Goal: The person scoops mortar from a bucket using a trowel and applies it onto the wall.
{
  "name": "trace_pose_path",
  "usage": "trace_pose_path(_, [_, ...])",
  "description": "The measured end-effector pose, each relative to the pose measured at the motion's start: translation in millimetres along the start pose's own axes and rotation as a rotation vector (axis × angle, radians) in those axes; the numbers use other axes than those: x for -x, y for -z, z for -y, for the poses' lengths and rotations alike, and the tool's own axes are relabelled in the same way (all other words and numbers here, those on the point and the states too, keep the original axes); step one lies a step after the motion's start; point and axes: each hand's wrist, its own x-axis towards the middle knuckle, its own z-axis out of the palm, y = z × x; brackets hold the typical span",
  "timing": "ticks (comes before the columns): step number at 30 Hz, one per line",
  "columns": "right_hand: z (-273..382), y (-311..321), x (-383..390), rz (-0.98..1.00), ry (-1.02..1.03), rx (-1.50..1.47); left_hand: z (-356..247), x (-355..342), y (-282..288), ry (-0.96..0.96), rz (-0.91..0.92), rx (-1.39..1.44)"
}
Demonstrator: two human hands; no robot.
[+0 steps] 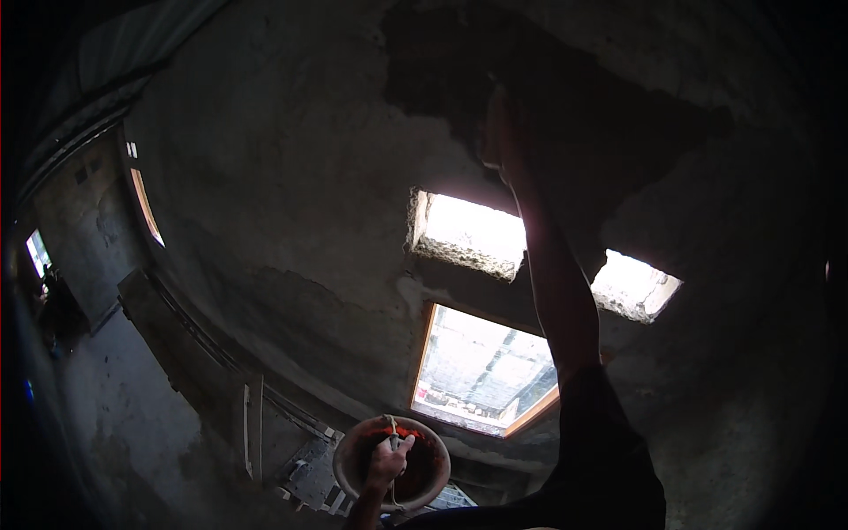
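Low in the view, my left hand (pixel 387 461) is closed round the thin handle (pixel 394 427) of a round bucket (pixel 349 437). The bucket's rim is pale and its inside shows dark with orange-red patches; the contents are too dim to tell. My right arm reaches far up along the wall, past the bright openings. At its end my right hand (pixel 499 132) is closed, up against a dark, damp-looking patch (pixel 601 106) on the grey wall (pixel 291 132). Whatever it grips is lost in shadow.
Two rough-edged openings (pixel 468 254) (pixel 649 276) pierce the wall above a wood-framed window (pixel 426 353). Boards (pixel 181 340) and a cluttered platform (pixel 314 473) lie below at the left. Corrugated roofing (pixel 132 44) slopes at the upper left.
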Motion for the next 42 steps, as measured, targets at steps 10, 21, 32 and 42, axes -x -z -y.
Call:
trace_pose_path(10, [-20, -71, -94, -0.258, 0.877, 0.738, 14, 5, -3, 0.089, 0.0, -0.152])
trace_pose_path(21, [-37, -62, -115, -0.25, 0.838, 1.444, 26, -15, -7, 0.045, -0.03, -0.238])
trace_pose_path(32, [12, -54, -87, -0.087, 0.756, 1.675, 14, -10, -15, 0.13, 0.016, -0.177])
trace_pose_path(42, [46, -52, -64, 0.102, 0.342, 1.251, 21, -9, -17, 0.096, 0.027, -0.245])
